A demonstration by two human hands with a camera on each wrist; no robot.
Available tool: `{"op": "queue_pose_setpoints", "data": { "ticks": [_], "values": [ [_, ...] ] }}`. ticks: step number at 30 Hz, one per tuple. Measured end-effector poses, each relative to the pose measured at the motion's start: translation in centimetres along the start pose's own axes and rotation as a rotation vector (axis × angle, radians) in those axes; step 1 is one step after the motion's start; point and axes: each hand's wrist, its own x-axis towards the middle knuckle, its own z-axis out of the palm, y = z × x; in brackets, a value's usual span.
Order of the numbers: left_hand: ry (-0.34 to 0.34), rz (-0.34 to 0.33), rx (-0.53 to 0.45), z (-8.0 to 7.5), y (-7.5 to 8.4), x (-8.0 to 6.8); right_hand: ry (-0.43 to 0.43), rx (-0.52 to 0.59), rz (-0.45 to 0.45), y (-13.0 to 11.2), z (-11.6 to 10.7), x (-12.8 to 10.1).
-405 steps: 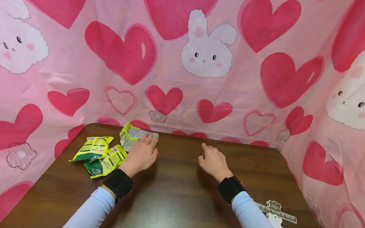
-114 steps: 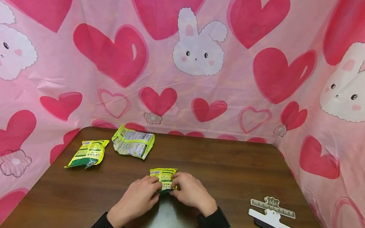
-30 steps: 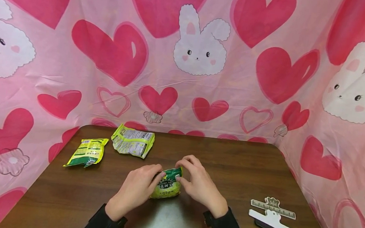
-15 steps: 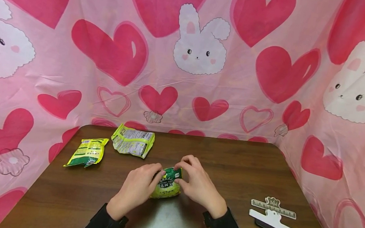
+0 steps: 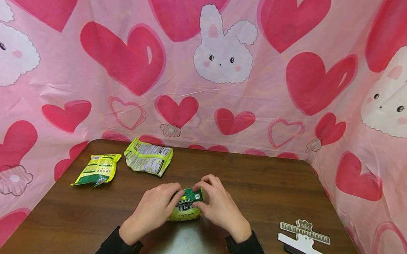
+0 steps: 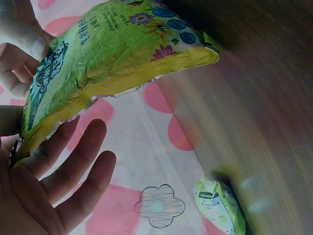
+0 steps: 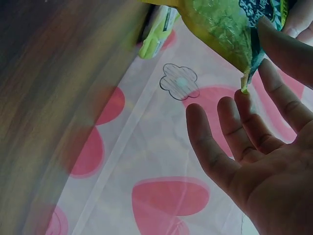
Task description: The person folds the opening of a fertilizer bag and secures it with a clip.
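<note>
Green-yellow packet [image 5: 186, 209] upright, pinched at top.

Pink heart-and-bunny cloth [image 5: 207, 83] surrounds brown wooden table [image 5: 256, 188].

packet [image 5: 186, 208]: sides hidden by both hands | table [image 6: 264, 122]: blurred | forearms: cut off

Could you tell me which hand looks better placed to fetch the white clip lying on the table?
Probably the right hand: the white clip lies on its side of the table, nearer to it, while the left hand also pinches the green packet.
</note>
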Motion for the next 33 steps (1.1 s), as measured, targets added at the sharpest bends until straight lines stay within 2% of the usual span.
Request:
{"op": "queue_pose_setpoints", "data": {
  "ticks": [9, 12, 19, 23, 33],
  "values": [
    [0.0, -0.003, 0.015, -0.1, -0.1, 0.0, -0.019, -0.003, 0.0, 0.4, 0.3, 0.1],
    [0.019, 0.02, 0.011, -0.2, -0.1, -0.1, -0.029, -0.013, -0.008, 0.5, 0.3, 0.1],
    [0.042, 0.233, -0.052, -0.7, -0.5, -0.1, -0.083, -0.018, -0.036, 0.9, 0.3, 0.1],
    [0.058, 0.303, -0.051, -0.6, -0.7, 0.0, -0.114, 0.026, -0.046, 1.2, 0.2, 0.3],
    [0.065, 0.27, -0.003, -0.5, -1.2, -0.1, -0.161, 0.079, 0.0, 1.4, 0.1, 0.4]
  ]
}}
